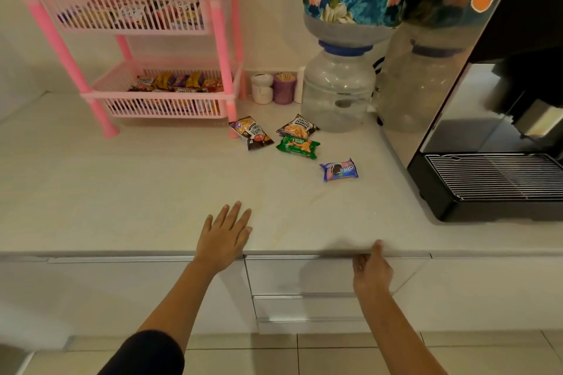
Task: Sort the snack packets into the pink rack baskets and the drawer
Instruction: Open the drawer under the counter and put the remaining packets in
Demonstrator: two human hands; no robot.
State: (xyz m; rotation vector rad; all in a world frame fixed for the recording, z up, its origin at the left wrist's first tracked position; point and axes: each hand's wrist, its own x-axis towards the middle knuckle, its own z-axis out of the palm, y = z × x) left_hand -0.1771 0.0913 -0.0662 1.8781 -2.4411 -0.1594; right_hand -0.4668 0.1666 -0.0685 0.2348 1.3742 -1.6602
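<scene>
blue packet (339, 170): "OREO" | black-and-yellow packet (298, 127): "SALTED PEANUTS"

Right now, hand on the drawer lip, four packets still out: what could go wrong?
1. The right hand grips the top drawer off-centre; the pull may skew.
2. The left hand lies flat on the counter, away from the packets.
3. The Oreo packet lies alone, easy to miss.
</scene>
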